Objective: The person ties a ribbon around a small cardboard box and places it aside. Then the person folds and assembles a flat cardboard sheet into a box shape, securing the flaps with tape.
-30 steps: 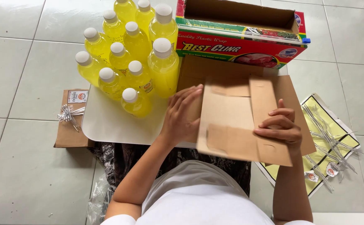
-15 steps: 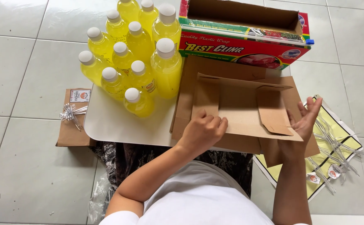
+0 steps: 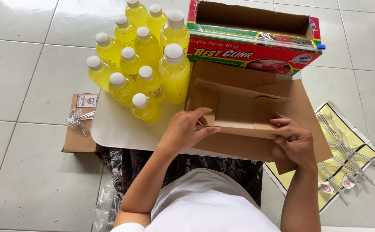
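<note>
The person sits on a floor of large pale glossy tiles (image 3: 20,180) with grey grout lines, a white top and a dark patterned cloth (image 3: 127,167) over the lap nearest to view. Across the lap lies a small white table (image 3: 114,129) with rounded corners, and on it a flat brown cardboard box blank (image 3: 239,111), partly folded, its panels standing up a little. The left hand (image 3: 185,131) rests on the near left edge of the blank, fingers curled and pinching a flap between thumb and fingertips. The right hand (image 3: 294,139) grips the near right side of the same blank, fingers closed over a folded panel. To the left of the table, on the floor, sits a brown paper bag (image 3: 78,133) with a silver ribbon bow (image 3: 78,118) and a small label. To the right, on the floor, a yellow sheet (image 3: 359,141) carries clear plastic forks (image 3: 342,141) and a few small sachets (image 3: 335,184). Farther on the table stands a cluster of yellow drink bottles (image 3: 144,64) with white caps, touching one another, just beside the blank. Behind the blank lies an open long carton of plastic wrap (image 3: 252,43), red and green outside, brown inside.
</note>
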